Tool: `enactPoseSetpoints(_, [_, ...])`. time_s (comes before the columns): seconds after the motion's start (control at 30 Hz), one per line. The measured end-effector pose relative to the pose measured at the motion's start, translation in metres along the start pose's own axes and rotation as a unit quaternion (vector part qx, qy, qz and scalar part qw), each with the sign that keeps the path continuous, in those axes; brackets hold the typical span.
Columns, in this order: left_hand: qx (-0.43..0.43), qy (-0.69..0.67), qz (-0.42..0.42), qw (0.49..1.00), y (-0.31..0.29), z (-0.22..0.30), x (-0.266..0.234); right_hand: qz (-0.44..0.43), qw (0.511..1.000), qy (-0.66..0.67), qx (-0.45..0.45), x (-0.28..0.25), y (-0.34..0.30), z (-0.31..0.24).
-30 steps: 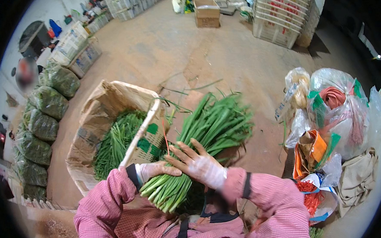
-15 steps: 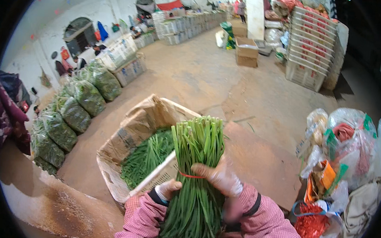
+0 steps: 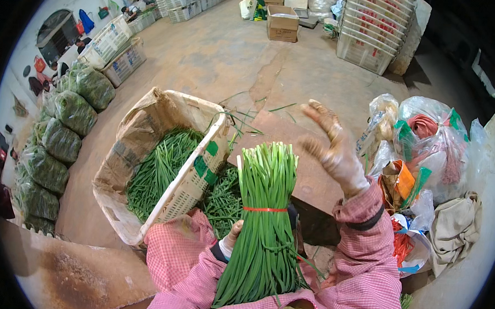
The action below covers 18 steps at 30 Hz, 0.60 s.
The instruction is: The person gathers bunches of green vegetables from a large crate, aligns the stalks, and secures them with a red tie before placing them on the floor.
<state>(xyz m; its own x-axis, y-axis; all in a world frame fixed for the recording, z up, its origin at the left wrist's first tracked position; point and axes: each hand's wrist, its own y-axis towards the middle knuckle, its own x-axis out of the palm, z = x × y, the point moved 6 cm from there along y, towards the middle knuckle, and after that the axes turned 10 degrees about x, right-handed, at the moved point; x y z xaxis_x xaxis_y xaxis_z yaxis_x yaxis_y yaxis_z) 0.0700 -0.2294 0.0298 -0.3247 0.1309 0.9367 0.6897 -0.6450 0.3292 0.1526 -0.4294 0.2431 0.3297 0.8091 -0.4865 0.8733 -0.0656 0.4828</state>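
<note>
While our left hand [image 3: 231, 239] gripped the bundle of long green stalks [image 3: 265, 183] in front of our body, pale ends pointing away from us, our right hand [image 3: 338, 155] hung empty beyond its right side. Since a red band [image 3: 265, 210] circled the stalks, we judged the step in hand to be steadying and neatening a tied bunch; the next move seemed to call for a firm left grip while the right closed in. Our left thumb lay along the bundle's left side, its fingers hidden. Our right forearm rose steeply, hand angled up and leftward, fingers spread and blurred. The bundle was right of the white crate [image 3: 185, 195], loose greens [image 3: 222, 201] between them.
</note>
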Motion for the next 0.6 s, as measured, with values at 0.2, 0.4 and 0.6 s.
enactPoseSetpoints(0.2, [-0.007,0.01,-0.013,1.0,0.009,-0.002,0.009,-0.128,0.976,-0.161,-0.071,0.039,-0.02,-0.02])
enactPoseSetpoints(0.4, [-0.028,0.049,-0.024,0.998,0.039,-0.009,0.01,0.206,0.951,-0.182,0.143,-0.066,0.032,0.087])
enactPoseSetpoints(0.6, [-0.054,0.179,-0.005,0.982,0.063,0.006,0.015,-0.064,0.972,0.065,0.216,-0.031,-0.095,0.052])
